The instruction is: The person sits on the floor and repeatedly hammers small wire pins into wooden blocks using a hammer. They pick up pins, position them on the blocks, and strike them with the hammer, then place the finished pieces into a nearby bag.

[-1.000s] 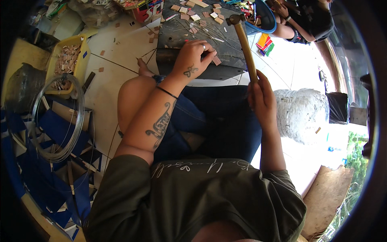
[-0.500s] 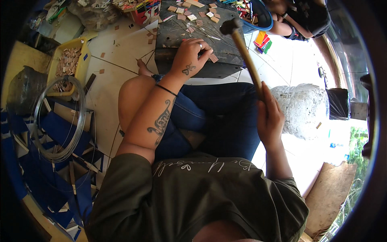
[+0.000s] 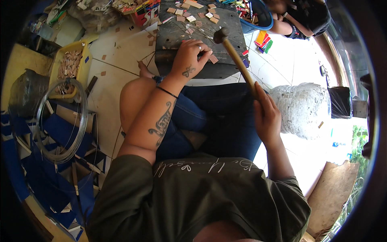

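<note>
Hammer above tile-strewn block.

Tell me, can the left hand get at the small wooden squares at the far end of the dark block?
Probably yes. The left hand already rests on the dark block, and nothing lies between it and the wooden squares; the hammer is off to the right.

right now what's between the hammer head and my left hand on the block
Nothing. In the head view the hammer head hangs just beyond the left hand, with only bare dark block top between them.

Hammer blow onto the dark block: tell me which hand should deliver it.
Probably right: the right hand grips the hammer, its head above the dark block, while the left hand rests there.
</note>
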A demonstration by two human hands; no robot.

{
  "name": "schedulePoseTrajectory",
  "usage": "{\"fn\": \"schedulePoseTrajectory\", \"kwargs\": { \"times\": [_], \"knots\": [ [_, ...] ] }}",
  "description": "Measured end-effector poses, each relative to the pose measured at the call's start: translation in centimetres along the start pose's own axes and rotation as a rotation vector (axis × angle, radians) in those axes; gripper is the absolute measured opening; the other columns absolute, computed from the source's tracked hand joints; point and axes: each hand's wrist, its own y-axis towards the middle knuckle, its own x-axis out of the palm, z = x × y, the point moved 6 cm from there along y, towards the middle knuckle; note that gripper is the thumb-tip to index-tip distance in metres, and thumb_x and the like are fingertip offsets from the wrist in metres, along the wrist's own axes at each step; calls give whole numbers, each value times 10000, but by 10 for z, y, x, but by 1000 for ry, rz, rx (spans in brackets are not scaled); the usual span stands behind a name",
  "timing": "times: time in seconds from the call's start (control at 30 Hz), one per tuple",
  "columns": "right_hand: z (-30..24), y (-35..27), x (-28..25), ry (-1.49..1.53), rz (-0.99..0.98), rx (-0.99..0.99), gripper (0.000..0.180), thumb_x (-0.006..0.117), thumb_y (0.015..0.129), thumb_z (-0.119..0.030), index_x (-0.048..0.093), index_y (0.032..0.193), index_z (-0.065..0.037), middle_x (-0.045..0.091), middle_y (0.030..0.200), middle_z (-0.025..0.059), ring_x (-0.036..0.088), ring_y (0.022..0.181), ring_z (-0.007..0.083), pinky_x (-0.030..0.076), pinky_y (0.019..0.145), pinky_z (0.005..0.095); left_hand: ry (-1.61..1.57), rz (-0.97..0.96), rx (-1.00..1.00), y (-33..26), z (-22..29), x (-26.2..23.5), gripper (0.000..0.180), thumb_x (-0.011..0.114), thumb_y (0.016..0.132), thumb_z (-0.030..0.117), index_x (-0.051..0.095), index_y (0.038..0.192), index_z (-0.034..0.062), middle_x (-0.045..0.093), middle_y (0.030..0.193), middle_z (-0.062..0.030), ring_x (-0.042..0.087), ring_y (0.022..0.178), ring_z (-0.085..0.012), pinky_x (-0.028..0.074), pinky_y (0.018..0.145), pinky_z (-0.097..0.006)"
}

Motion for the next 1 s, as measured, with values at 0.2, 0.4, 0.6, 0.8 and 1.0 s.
{"fn": "schedulePoseTrajectory", "kwargs": {
  "times": [0.2, 0.4, 0.6, 0.8, 1.0],
  "knots": [
    [3, 4, 0, 7, 2, -29, 498, 526, 908, 18, 479, 1389, -101, 620, 963, 173, 638, 786, 330, 513, 698, 370, 18, 16, 16, 0, 0, 0, 119, 673, 805, 110, 643, 723, 29, 634, 759, -93, 600, 783, -296, 442, 766, -395],
    [1, 3, -8, 23, 148, -54, 471, 524, 916, -7, 500, 1375, -109, 636, 1011, 188, 654, 843, 342, 520, 740, 391, 23, 8, 5, -1, 1, -1, 119, 671, 806, 108, 641, 721, 30, 632, 748, -92, 598, 767, -297, 446, 755, -395],
    [-3, 3, -7, 37, 100, -32, 484, 531, 910, 2, 494, 1381, -107, 644, 1017, 182, 648, 803, 320, 515, 731, 368, 12, 33, 30, 1, 3, -1, 131, 669, 806, 106, 627, 711, 27, 625, 729, -95, 595, 745, -295, 447, 738, -396],
    [-1, 1, 4, -20, -73, 28, 495, 525, 900, 29, 472, 1386, -47, 616, 924, 184, 621, 752, 310, 501, 673, 357, 35, 20, 36, 0, 4, -1, 134, 679, 801, 108, 620, 709, 31, 625, 731, -91, 593, 741, -288, 440, 750, -394],
    [0, -1, 2, -15, -11, 12, 487, 539, 907, -9, 483, 1384, -88, 627, 954, 158, 646, 775, 315, 510, 663, 379, 15, 47, 34, 0, 0, 0, 132, 680, 803, 112, 624, 710, 37, 621, 728, -84, 589, 729, -280, 433, 748, -391]
  ]
}}
